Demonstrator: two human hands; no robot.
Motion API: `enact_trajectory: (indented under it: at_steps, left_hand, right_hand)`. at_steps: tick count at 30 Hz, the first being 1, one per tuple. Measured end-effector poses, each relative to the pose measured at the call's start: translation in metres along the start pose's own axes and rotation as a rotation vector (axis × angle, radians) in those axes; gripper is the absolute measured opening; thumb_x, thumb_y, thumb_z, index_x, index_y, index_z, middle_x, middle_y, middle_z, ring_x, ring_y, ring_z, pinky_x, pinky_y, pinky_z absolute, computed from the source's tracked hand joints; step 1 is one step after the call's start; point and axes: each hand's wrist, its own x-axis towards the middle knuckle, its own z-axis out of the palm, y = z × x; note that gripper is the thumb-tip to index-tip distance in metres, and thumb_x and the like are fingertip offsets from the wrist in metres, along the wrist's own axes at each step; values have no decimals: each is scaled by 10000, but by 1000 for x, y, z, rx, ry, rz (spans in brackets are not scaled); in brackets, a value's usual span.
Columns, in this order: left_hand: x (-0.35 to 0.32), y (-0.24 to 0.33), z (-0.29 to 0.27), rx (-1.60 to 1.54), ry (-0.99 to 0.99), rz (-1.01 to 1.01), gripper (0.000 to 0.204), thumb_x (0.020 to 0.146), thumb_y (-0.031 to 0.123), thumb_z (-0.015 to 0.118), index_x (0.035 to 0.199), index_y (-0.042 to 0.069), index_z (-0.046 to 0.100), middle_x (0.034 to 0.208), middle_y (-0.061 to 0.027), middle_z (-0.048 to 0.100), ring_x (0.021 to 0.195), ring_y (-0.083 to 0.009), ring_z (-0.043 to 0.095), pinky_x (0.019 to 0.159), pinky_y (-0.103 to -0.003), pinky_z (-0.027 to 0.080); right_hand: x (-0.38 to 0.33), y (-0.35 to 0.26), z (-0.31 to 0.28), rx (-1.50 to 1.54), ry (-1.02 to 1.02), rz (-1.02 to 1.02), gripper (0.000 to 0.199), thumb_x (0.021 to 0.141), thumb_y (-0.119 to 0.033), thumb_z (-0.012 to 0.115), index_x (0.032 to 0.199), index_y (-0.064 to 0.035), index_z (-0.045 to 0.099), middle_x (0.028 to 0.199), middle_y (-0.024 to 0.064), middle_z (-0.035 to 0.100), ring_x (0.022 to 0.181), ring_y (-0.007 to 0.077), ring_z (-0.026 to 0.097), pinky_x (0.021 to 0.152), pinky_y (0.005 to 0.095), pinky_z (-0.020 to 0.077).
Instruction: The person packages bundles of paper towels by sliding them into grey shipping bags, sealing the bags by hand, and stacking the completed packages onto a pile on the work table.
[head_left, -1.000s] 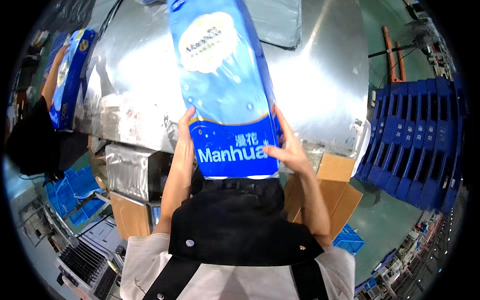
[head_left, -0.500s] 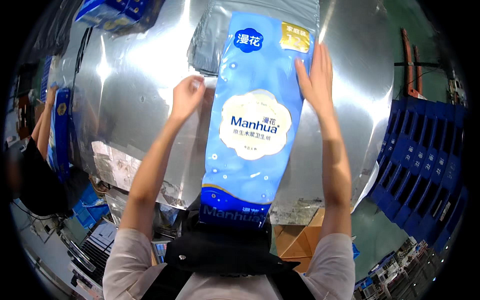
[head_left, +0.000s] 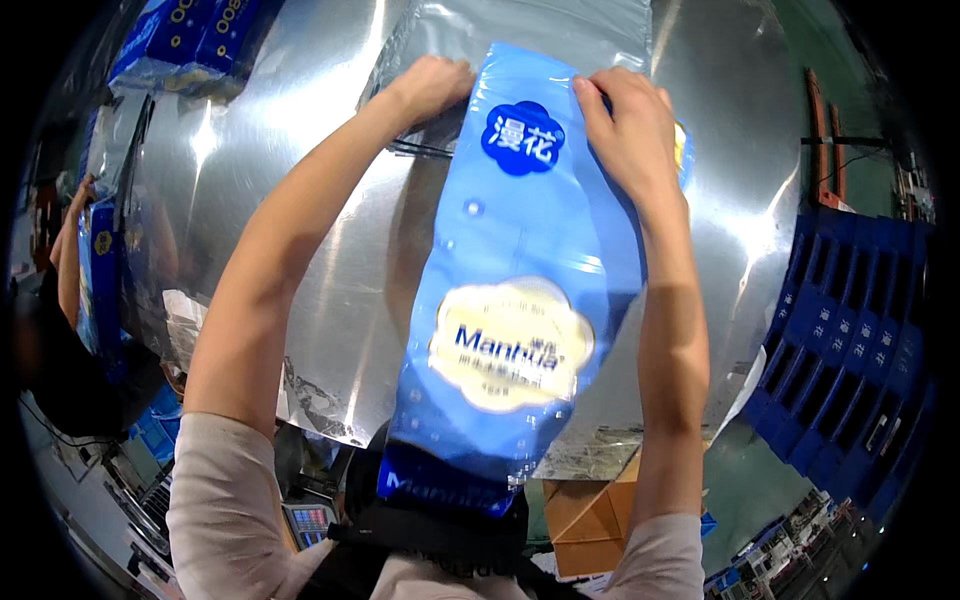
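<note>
A long light-blue plastic tissue pack [head_left: 530, 240] slants over the near side of the metal table, its dark-blue end close to my body. The wrapping looks creased and bent on its right side. My right hand [head_left: 638, 130] curls over the far right edge, thumb on the front face and fingers partly hidden behind. At the far left corner, my left hand [head_left: 435, 88] is closed with its fingertips against the pack's edge; what lies between them is partly hidden. Grey plastic film [head_left: 520, 25] lies beneath and beyond the pack.
The shiny metal table [head_left: 340, 220] spreads around the pack. More blue packs [head_left: 190, 45] lie at the far left. Another person's hand [head_left: 75, 215] rests by a blue pack [head_left: 103, 290] there. Dark-blue crates [head_left: 850, 330] stand at right; a cardboard box [head_left: 590, 525] is below the table edge.
My left hand has moved away from me to the pack's far left corner. My right hand now wraps over the far right edge. The pack has shifted toward me and bent.
</note>
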Motion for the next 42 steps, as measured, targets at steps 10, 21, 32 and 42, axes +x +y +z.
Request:
enact_trajectory:
  at_steps: [10,21,32,42]
  left_hand:
    - [44,27,-88,-69,300,-137,186,670,168,522,608,15,606,605,-228,556,582,-379,566,567,-440,453]
    - [-15,11,-5,-541,554,-997,205,688,197,553,653,-3,571,567,-189,540,532,-284,555,504,-392,397]
    - [-65,18,1,-733,290,-299,246,763,171,525,899,-16,610,856,-175,621,781,-283,598,708,-358,471]
    - [-403,255,-9,-577,-585,-486,319,690,125,561,928,-77,495,817,-274,535,795,-410,520,714,-477,422]
  right_hand:
    - [57,-5,55,-297,-98,340,340,692,-204,599,969,-21,525,867,192,599,869,325,578,743,359,458]
    - [-6,120,90,728,667,518,219,719,-106,513,885,16,588,794,109,612,793,196,566,718,287,433]
    - [-68,95,28,-314,-281,259,275,736,-268,508,712,-2,571,712,201,586,668,379,561,568,430,427]
    - [-402,-103,-50,-95,-1098,546,251,691,-67,486,911,-7,589,764,205,592,728,360,585,646,452,476]
